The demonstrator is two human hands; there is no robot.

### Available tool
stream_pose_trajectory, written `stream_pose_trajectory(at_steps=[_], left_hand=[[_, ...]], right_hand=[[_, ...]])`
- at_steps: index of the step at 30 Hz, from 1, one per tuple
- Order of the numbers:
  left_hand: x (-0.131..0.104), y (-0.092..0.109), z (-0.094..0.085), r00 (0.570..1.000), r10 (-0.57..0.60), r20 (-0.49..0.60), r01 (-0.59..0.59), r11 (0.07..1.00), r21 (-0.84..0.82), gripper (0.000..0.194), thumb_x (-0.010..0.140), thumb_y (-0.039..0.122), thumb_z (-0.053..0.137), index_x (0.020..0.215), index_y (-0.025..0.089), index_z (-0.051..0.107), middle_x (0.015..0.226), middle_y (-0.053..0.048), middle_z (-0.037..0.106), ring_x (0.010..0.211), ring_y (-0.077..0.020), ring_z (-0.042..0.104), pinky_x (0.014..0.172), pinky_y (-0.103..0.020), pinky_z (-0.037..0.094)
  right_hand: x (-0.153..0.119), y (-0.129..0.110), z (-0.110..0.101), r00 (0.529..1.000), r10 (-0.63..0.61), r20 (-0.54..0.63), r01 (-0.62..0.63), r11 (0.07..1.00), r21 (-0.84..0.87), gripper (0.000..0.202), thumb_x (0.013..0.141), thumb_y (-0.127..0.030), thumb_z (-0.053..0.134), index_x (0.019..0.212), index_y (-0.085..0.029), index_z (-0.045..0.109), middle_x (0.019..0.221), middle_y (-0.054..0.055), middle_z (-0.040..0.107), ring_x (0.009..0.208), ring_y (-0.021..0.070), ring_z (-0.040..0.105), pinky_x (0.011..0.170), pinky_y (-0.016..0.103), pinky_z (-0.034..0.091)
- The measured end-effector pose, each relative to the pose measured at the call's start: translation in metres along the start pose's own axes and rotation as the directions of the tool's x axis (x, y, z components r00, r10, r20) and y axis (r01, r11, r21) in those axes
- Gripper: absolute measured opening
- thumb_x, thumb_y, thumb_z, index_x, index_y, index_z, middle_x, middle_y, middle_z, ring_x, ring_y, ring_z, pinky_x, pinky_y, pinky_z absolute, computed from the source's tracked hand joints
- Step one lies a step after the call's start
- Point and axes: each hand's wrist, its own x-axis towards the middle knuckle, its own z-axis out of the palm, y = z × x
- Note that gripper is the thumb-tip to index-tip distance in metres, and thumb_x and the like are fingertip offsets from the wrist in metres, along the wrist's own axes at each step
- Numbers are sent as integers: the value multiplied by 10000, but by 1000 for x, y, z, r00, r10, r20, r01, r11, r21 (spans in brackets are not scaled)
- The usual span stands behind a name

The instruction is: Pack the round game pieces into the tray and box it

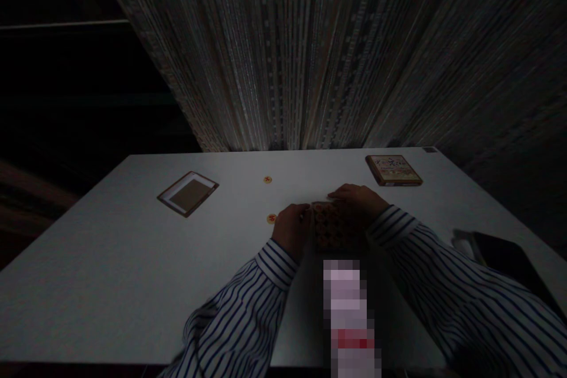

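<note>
- While dim light hides fine detail, seen all the same: left hand (pixel 290 229) curled at the left edge of a patterned board (pixel 331 230), grip closed round that edge, fingers bent inward.
- Right hand (pixel 354 198) laid over the board's far right corner, fingers spread flat and pressing down; whether the thumb hooks under the edge, cannot tell.
- Board lying flat on the white worktop (pixel 133 271), caught between the two grips, covered in small reddish marks.
- Just left of the left grip, almost touching the knuckles: a small round yellow token (pixel 271 218).
- Farther out beyond the same grip, well apart: a second yellow token (pixel 267 179).
- Far off to the left of both grips: a shallow brown tray (pixel 188 193), lying askew.
- Beyond the right grip, toward the far edge: a printed box lid (pixel 393 169), flat, clear of the hand.
- Near the right sleeve, at the worktop's right edge: a dark flat object (pixel 505 257), too dim to identify.
- Striped sleeves covering both forearms.
- Nothing lying between either grip and the board.
</note>
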Motion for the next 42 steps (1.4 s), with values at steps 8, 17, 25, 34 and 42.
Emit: stream_pose_trajectory(at_steps=[8,17,25,34,42], left_hand=[[10,-42,-61,990,-58,-128,67,996,66,268,819,247,494,1002,153,665,943,-95,691,843,-194,633,819,-288,464],[51,-82,-76,978,-154,-139,166,983,80,299,796,190,490,1043,124,645,1018,-133,672,926,-205,621,861,-295,440],[71,-99,-68,977,-155,-148,158,987,8,324,774,131,491,1065,137,633,1081,-125,651,1011,-197,592,919,-295,408],[71,-100,-69,969,-196,-151,152,954,-260,273,783,169,518,1013,108,651,1016,-137,671,941,-208,613,883,-324,428],[49,-61,-78,978,-195,-68,120,805,-581,271,749,294,580,910,98,677,693,-51,682,557,-109,574,503,-201,424]], right_hand=[[31,-22,-19,990,-84,-110,90,995,53,359,842,-249,412,1130,-152,602,1070,99,638,977,207,584,861,306,420],[115,-75,-15,993,-109,-39,112,991,70,375,798,-280,460,1131,-173,595,1054,86,646,975,213,583,826,289,417],[163,-96,1,996,-93,-7,93,995,34,403,782,-351,496,1146,-194,562,1105,124,604,984,233,575,774,308,427],[154,-100,-9,984,-160,-79,166,983,80,306,795,-311,482,1035,-170,607,1004,103,637,886,202,593,741,284,416],[94,-93,-37,946,-202,-253,245,957,154,280,804,-307,500,1002,-137,600,932,79,647,828,151,589,756,243,418]])
